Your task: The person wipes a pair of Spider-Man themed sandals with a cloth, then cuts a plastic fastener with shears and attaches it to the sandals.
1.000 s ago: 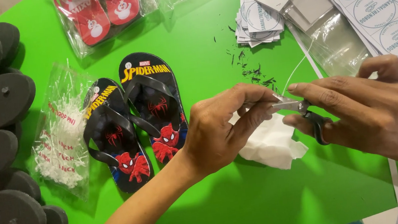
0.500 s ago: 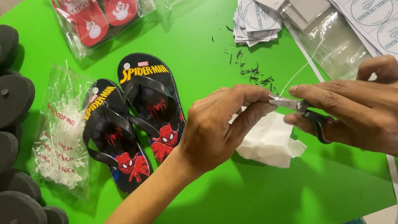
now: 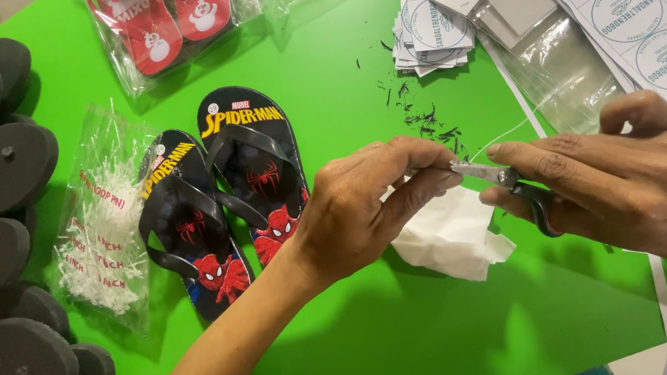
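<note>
Two black printed flip-flops (image 3: 221, 201), two red bagged flip-flops (image 3: 164, 17), one scissors (image 3: 511, 187), one white tissue (image 3: 450, 237), one bag of white fasteners (image 3: 102, 233).

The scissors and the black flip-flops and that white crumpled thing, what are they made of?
The scissors in the right hand look like shiny metal blades with dark, probably plastic handles. The black flip-flops look like matte foam soles with rubbery straps. The white crumpled thing looks like soft tissue or thin cloth; its folds leave that open.

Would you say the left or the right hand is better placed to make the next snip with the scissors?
Right, probably: the right hand already has the small scissors by their dark handles, blades pointing at the left hand, whose fingertips pinch something too small to identify.
</note>
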